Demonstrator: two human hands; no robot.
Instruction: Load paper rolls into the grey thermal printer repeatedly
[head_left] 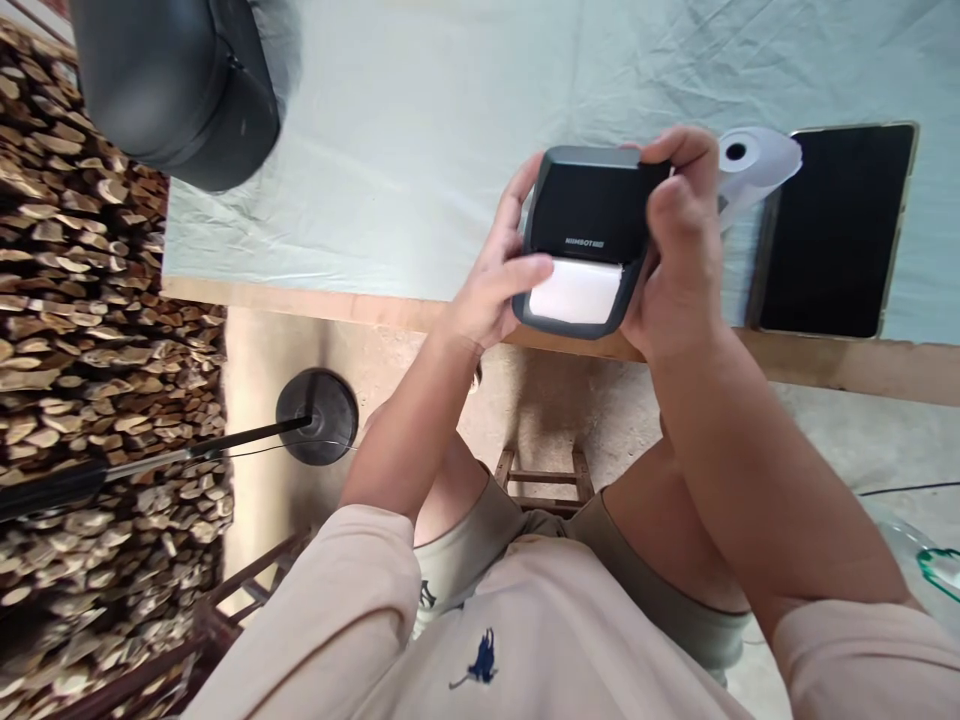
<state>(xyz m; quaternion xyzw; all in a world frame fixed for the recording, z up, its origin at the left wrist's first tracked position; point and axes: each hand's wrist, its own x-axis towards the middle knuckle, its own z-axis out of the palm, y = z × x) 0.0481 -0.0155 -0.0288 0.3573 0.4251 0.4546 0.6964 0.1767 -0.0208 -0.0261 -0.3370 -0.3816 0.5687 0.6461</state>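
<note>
A dark handheld label printer (596,205) is held up over the table's front edge, its black lid towards me and a white panel, perhaps label paper, on its lower part. My left hand (506,265) grips the left side, with the thumb lying at the edge of the white panel. My right hand (686,235) is wrapped round the right side, thumb and forefinger bent at the top right corner. Just behind that hand, a roll of white paper (769,160) with a dark core hole lies on the cloth, partly hidden.
A tablet (836,230) with a dark screen lies at the right of the cloth-covered table (420,120). At the back left stands a black, rounded container (180,90). Stacked firewood (90,330) and a round black stand base (319,415) are on the left below.
</note>
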